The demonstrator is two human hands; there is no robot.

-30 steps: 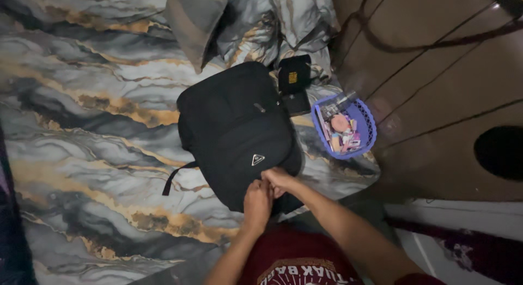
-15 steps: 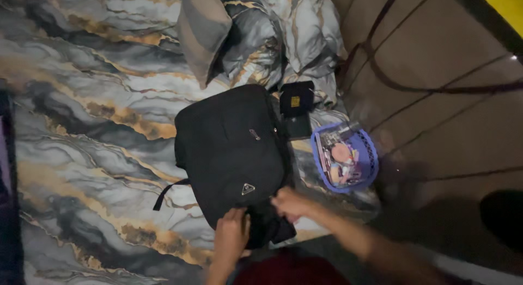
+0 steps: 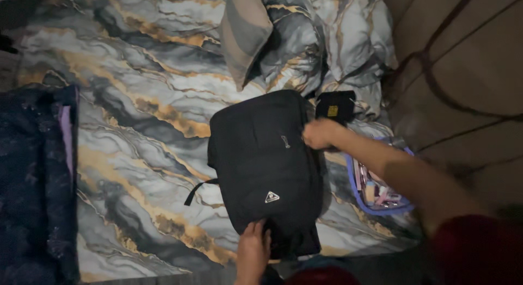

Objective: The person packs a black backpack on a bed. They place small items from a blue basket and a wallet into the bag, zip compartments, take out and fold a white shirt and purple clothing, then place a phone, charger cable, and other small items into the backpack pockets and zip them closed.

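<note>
A black backpack (image 3: 261,165) lies flat on a bed covered with a grey, black and gold marbled sheet (image 3: 141,121). My left hand (image 3: 253,249) rests on the bag's near bottom edge, fingers pressed on the fabric. My right hand (image 3: 320,133) reaches across to the bag's far right edge, curled by the zipper; whether it grips anything is unclear. A small black pouch with a yellow tag (image 3: 334,108) lies just beyond that hand.
A blue plastic basket (image 3: 381,195) with small colourful items sits at the bed's right edge, partly behind my right arm. Pillows (image 3: 245,29) and a crumpled duvet (image 3: 327,40) lie at the far end. Dark patterned cloth (image 3: 32,181) is on the left. Brown tiled floor (image 3: 468,72) is at right.
My right hand left the bag's bottom edge and reached up to its far right side. My left hand stayed at the bottom. The camera view shifted left.
</note>
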